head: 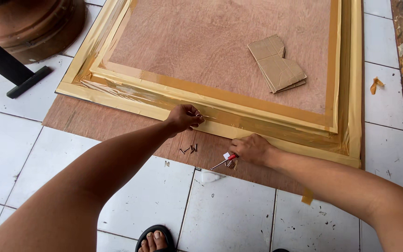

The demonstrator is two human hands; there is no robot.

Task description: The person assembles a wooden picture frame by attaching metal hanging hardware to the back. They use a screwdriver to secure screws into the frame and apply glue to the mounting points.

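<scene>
Frame: gold-foil picture frame [276,135] lay face down across upper centre, plywood backing up.
Left hand [183,117]: pinched a small nail at the lower rail.
Right hand [253,149]: gripped a red-handled tool [225,161], lower centre.
Advice: nail best kept upright, fingers clear.

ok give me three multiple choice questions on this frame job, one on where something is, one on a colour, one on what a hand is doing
1. Where does the folded cardboard lie?
A. on the wooden panel inside the frame
B. on the white tiles
C. in the right hand

2. What colour is the frame?
A. black
B. gold
C. blue

3. What is the left hand doing?
A. lying flat on the tiles
B. holding the cardboard
C. pinching something small at the frame's near edge

Answers: 1 A, it rests on the brown panel within the frame. 2 B, its strips are shiny gold. 3 C, fingertips are closed together on the frame's edge, while the right hand grips a red-handled tool.
</scene>
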